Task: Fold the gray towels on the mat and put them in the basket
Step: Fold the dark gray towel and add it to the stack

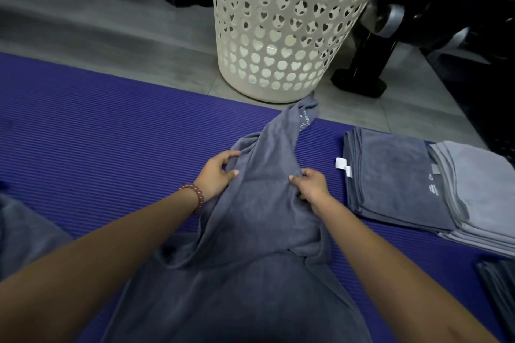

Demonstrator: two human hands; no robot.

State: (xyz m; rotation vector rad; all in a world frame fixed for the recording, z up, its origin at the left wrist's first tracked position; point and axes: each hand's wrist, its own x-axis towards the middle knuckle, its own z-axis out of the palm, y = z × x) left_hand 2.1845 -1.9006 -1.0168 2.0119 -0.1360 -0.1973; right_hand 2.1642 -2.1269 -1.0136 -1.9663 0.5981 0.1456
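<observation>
A dark gray towel (262, 220) lies rumpled on the purple ribbed mat (92, 131), stretching from my lap toward the basket, its far corner reaching the mat's edge. My left hand (216, 175) pinches the towel's left edge between thumb and fingers. My right hand (310, 185) grips a bunch of the same towel on its right side. The cream laundry basket (281, 28), pierced with heart-shaped holes, stands on the floor just beyond the mat.
Folded towels sit at the right on the mat: a dark gray stack (395, 178) and a lighter gray stack (482, 192). Another dark folded piece (498, 284) lies at the lower right. Gray cloth (25, 231) shows at the left edge. Black equipment (370, 64) stands behind the basket.
</observation>
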